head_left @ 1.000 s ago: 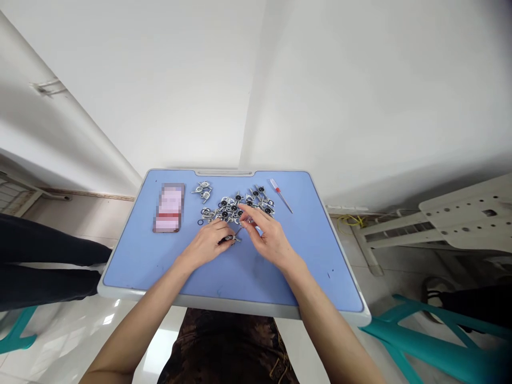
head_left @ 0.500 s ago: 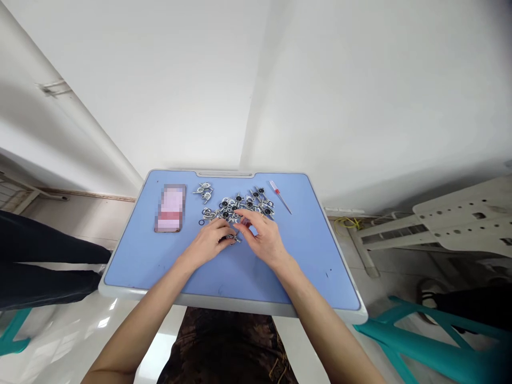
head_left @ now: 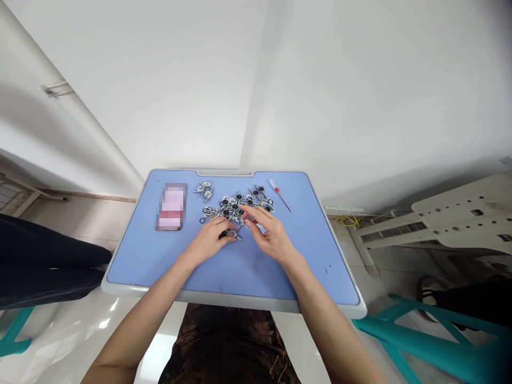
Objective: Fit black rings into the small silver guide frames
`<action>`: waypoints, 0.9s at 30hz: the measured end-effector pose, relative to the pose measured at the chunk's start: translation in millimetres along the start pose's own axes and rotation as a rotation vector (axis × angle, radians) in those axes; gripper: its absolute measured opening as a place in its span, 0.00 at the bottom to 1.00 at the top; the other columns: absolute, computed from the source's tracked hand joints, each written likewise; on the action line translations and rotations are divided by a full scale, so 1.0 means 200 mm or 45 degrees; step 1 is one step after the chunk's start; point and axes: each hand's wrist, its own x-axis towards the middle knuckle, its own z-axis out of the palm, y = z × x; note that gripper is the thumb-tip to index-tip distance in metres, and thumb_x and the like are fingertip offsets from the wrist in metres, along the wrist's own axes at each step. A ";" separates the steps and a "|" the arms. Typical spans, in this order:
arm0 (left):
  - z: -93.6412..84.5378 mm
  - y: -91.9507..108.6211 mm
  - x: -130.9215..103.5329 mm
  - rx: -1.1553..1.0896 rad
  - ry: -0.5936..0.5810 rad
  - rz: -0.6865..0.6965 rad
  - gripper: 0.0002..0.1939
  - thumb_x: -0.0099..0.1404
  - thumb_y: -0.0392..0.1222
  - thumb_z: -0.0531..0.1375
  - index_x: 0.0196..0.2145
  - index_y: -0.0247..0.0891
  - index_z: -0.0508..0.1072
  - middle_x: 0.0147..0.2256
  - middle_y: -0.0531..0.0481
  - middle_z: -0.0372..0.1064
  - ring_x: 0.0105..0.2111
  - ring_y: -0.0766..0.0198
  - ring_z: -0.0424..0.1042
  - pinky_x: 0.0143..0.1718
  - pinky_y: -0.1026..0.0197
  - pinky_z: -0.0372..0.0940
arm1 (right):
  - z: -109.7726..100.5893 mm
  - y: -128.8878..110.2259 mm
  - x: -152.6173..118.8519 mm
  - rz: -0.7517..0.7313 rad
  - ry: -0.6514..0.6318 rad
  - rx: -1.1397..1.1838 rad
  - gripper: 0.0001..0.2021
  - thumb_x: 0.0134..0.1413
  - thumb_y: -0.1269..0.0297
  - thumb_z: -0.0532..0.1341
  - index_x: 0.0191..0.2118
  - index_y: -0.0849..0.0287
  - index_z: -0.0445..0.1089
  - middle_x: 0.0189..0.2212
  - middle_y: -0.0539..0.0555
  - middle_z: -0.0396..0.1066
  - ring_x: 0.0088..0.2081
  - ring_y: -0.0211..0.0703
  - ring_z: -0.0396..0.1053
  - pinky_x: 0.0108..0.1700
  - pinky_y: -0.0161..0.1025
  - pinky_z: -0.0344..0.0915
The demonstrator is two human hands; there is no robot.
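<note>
On the blue tabletop (head_left: pixel 248 272), my left hand (head_left: pixel 210 238) grips a small metal part (head_left: pixel 232 233) between thumb and fingers, low over the surface. My right hand (head_left: pixel 269 233) is just right of it, with thumb and fingertips pinched together near that part; what they hold is too small to make out. Behind both hands spreads a pile of metal parts with black round caps (head_left: pixel 250 202). A small group of metal pieces (head_left: pixel 205 188) lies further back on the left. One dark ring (head_left: pixel 202 220) sits at the pile's left edge.
A phone (head_left: pixel 171 207) with a blurred screen lies on the table's left side. A red and clear screwdriver (head_left: pixel 281 196) rests at the back right. Another person's dark trouser legs (head_left: pixel 48 261) are at the left. A teal stool (head_left: pixel 432 336) stands at the lower right.
My right hand has moved slightly right, away from my left hand, with its fingertips closer together. My left hand keeps its grip on the metal part.
</note>
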 end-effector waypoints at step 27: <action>-0.10 0.04 -0.04 0.030 -0.133 0.056 0.07 0.61 0.33 0.58 0.38 0.39 0.70 0.39 0.49 0.69 0.41 0.61 0.68 0.45 0.56 0.64 | 0.03 -0.02 -0.02 -0.158 0.009 -0.146 0.18 0.62 0.71 0.52 0.57 0.52 0.61 0.38 0.54 0.71 0.38 0.41 0.70 0.41 0.41 0.71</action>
